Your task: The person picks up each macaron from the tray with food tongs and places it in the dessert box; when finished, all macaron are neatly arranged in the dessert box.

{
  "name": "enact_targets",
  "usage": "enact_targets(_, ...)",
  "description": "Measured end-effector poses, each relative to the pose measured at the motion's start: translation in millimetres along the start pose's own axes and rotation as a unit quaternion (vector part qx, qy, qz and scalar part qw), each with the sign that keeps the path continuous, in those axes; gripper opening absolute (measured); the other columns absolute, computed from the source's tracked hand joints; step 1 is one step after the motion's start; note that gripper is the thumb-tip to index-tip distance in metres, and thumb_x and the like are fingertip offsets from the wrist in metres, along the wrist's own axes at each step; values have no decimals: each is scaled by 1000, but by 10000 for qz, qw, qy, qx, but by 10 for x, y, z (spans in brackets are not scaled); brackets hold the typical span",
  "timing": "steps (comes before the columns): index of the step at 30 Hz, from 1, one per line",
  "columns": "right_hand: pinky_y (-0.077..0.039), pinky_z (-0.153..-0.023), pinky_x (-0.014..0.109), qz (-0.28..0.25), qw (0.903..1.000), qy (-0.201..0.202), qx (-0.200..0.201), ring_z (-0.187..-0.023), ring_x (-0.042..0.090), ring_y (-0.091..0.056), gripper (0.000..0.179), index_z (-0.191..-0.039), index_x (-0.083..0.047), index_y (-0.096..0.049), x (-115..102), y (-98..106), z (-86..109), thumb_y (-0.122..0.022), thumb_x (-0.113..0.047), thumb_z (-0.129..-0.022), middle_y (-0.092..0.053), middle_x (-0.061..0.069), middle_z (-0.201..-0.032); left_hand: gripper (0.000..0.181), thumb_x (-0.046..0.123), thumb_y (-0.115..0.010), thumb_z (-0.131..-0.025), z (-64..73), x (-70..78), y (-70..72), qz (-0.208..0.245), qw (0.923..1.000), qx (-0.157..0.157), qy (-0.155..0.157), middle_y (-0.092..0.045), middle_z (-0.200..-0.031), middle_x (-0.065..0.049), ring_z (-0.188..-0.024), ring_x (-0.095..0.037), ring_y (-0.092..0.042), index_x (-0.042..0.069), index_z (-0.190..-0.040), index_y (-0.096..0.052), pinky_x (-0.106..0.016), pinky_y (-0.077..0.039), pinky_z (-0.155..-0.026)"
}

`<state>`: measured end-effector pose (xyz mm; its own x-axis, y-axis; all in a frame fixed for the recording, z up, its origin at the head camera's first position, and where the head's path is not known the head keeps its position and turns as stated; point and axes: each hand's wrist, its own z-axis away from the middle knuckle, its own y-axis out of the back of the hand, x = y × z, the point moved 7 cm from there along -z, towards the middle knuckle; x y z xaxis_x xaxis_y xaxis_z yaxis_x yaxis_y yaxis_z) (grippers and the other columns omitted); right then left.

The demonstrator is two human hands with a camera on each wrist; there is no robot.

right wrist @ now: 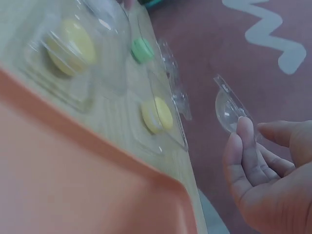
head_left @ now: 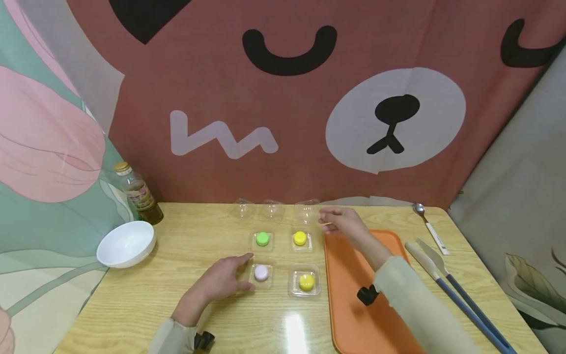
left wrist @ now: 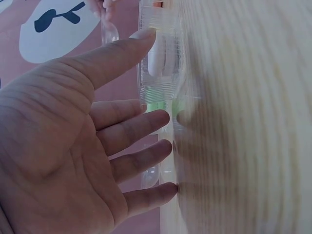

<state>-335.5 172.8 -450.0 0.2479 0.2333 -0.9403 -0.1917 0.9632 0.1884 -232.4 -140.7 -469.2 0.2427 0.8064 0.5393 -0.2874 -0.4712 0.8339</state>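
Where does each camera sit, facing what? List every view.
Head: on the head, facing forward and down at the table; left hand and right hand show.
Left wrist: worn there, facing past the left hand toward a clear container; the right hand shows small.
Right wrist: worn there, facing the right hand pinching a clear lid.
Head and right wrist share the orange tray.
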Motion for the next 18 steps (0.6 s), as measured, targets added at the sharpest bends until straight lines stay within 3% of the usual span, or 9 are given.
enact_targets(3,-62,-81,27,-88,9998,4,-167,-88,17,-73,44,-143,-1,-55,28,-15,109,-59,-20,-103,-65,24,-133,83,34,-88,-77,-3,-2,-3,10,10000,0,4,-63,-139,-18,-130,-38,-58,7,-148,-52,-54,-46,-111)
enact_targets(10,-62,-87,37,-1,9995,60,-296,-86,18,-72,45,-143,1,-54,117,-58,333,-60,-19,-102,-66,24,-127,83,36,-88,-77,-3,-15,-15,-32,10000,32,57,-64,-139,-17,-130,-37,-59,8,-147,-53,-53,-47,-111)
enact_targets(18,-63,-80,31,-83,9985,262,-479,-81,16,-71,46,-140,5,-55,208,-157,517,-61,-17,-100,-71,21,-118,84,36,-89,-76,5,-14,-24,-61,9998,165,49,-64,-139,-16,-130,-37,-59,8,-147,-53,-53,-47,-110)
